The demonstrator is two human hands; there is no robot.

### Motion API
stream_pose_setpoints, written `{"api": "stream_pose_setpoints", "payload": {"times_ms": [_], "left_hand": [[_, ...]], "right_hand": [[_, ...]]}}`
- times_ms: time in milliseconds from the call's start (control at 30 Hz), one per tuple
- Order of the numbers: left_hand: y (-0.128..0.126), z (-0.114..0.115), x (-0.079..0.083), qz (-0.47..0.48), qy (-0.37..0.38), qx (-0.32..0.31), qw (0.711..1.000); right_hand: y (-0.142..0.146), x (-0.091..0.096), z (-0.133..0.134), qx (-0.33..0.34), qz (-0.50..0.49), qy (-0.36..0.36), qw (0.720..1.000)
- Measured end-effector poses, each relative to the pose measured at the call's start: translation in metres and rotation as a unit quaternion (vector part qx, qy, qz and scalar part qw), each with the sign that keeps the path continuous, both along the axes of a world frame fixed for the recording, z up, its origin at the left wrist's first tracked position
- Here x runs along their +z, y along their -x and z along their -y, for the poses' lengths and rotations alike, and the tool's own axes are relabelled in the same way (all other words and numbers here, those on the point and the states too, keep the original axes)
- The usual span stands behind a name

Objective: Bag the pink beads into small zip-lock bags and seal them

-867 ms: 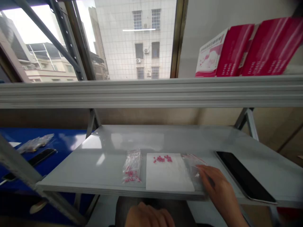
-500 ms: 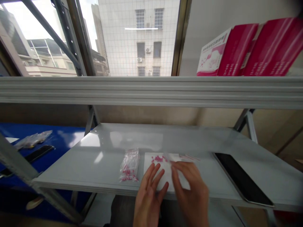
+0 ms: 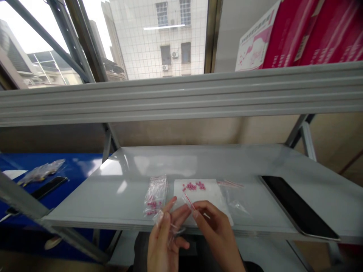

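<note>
My right hand pinches the red-striped edge of a small clear zip bag between thumb and fingers. The crumpled plastic of the bag lies over the fingers of my left hand, which is partly curled around it. Both hands are at the front edge of the shelf, close together. Just beyond them, several small pink pellets rest in clusters on a white sheet. To the left lie clear bags with pink pellets inside. Flat clear zip bags are on the right of the sheet.
A dark tablet lies on the right of the grey shelf. An upper beam crosses in front, with pink boxes above it. At left, a blue surface holds a phone and bagged items.
My right hand has drawn back from the flat bags with a zip bag, and my left hand now has its plastic too. The view has tilted down slightly.
</note>
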State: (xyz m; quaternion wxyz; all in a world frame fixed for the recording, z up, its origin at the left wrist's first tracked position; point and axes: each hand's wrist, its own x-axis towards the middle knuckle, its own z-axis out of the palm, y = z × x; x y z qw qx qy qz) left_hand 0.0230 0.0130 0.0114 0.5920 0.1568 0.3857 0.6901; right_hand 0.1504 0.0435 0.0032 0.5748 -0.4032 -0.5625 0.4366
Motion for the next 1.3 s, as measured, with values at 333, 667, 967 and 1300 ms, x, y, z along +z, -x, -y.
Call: {"api": "stream_pose_setpoints", "payload": {"times_ms": [333, 667, 967, 1300], "left_hand": [[0.005, 0.001, -0.009, -0.260, -0.041, 0.102, 0.959], [-0.002, 0.016, -0.005, -0.486, -0.156, 0.225, 0.830], [-0.007, 0.011, -0.018, -0.454, -0.150, 0.021, 0.878], [0.001, 0.018, -0.009, -0.458, -0.129, -0.043, 0.879]], "right_hand": [[-0.026, -0.001, -0.003, 0.184, -0.065, 0.151, 0.969], [-0.021, -0.002, 0.001, 0.176, -0.090, 0.158, 0.967], [0.000, 0.009, 0.014, 0.192, 0.002, 0.140, 0.971], [-0.009, 0.000, 0.012, 0.281, -0.083, 0.166, 0.942]]}}
